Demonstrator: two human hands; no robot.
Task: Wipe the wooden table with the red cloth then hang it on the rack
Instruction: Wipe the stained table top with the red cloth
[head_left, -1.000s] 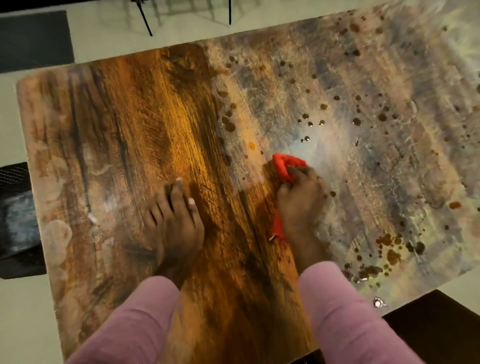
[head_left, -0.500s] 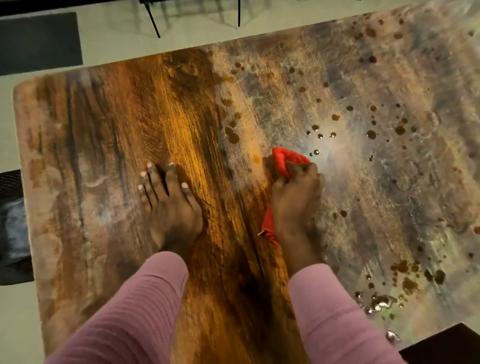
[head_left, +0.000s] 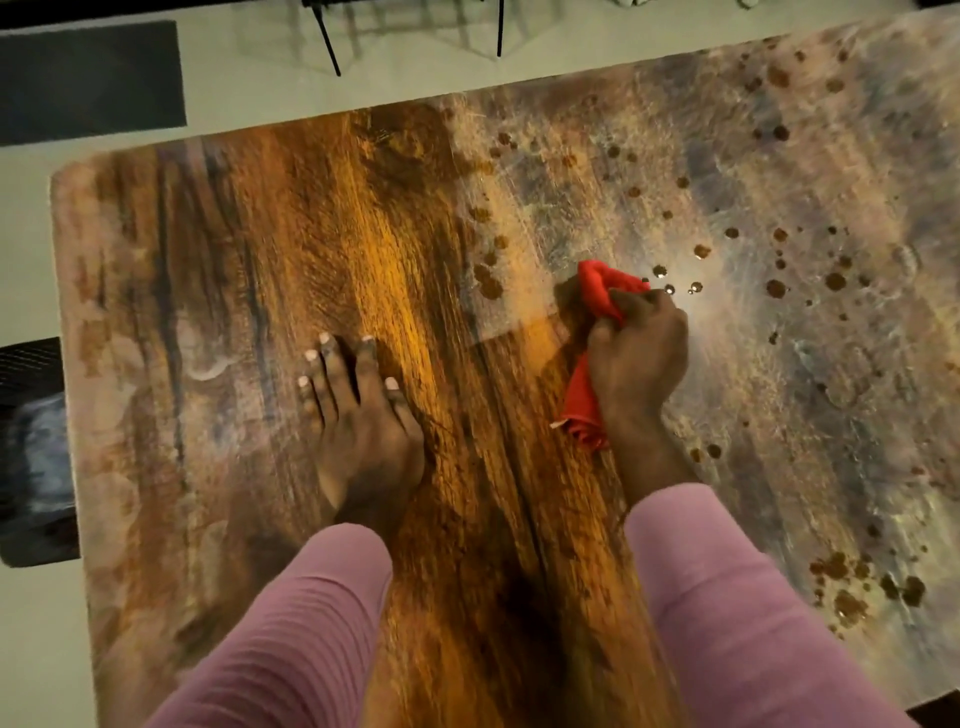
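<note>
Red cloth (head_left: 581, 410) bunched in your right hand (head_left: 639, 358), mid-desk (head_left: 208, 291).
Head view: your right hand clenches round the crumpled, bright red cloth, pressing it on the wood beside brown droplets (head_left: 775, 289); your left hand (head_left: 363, 431) lies flat, fingers straight, holding nothing. Soft, light and limp, I judge: it will sag, so grip it gathered for wiping and take an edge for hanging.

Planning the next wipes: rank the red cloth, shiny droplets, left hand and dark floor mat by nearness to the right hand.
1. red cloth, gripped in the right hand.
2. shiny droplets, just beyond its fingers.
3. left hand, flat on the wooden table, leftward.
4. dark floor mat, far left, off the table.
</note>
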